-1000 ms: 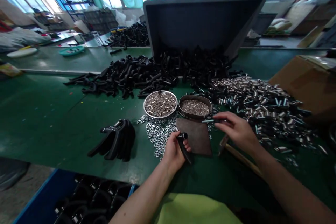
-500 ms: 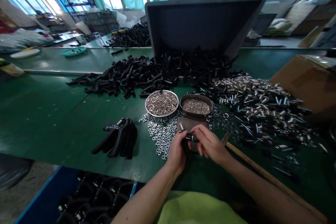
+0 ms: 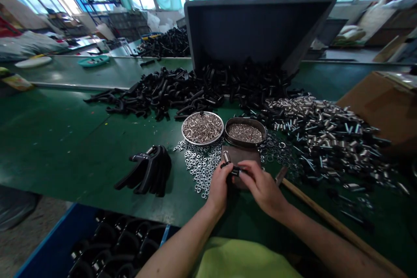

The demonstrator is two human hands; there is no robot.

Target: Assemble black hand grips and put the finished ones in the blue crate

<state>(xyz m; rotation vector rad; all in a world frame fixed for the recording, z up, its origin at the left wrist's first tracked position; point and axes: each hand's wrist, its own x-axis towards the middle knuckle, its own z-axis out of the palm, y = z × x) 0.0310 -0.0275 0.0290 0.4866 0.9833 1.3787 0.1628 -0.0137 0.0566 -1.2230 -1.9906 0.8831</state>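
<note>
Where fingers point(image 3: 253, 166) pinch, black part point(image 3: 235, 171), silver ribbed end point(image 3: 226, 157)

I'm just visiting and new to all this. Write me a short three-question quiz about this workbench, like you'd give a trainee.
1. What are the left fingers holding, with the right fingers at its end?

2. True or false: a long wooden handle lies on the person's left side.

3. Which stands right next to the oval tin?
A) the cardboard box
B) the round dish
C) the teal tray

Key:
1. A black part.
2. False; the wooden handle lies on the right, alongside the right forearm.
3. B.
</note>
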